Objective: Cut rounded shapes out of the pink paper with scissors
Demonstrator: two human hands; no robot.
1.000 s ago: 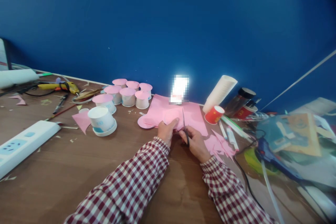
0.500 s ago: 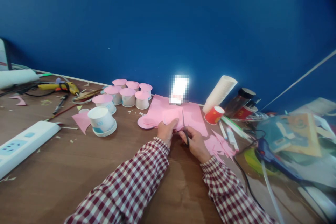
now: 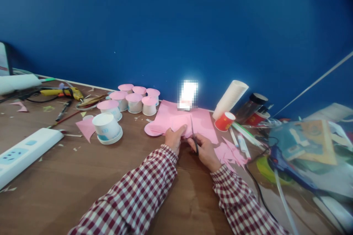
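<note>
A small piece of light pink paper is lying near the centre of the frame, over a larger pink paper sheet. The left hand is pinching its lower edge, thumb on top. Just to the right, the right hand is gripping a slim pair of dark-handled scissors, whose blades are pointing up the frame beside the pink piece; whether they are biting into it, I cannot tell. Torn-looking pink paper scraps are lying right of the right hand. Left of centre, seven white paper cups topped with pink discs are standing close together, and an uncovered white cup stack is standing nearer. Right of centre, a red paper cup is tilting beside a tall leaning stack of white cups. A white power strip is lying at the lower left.
</note>
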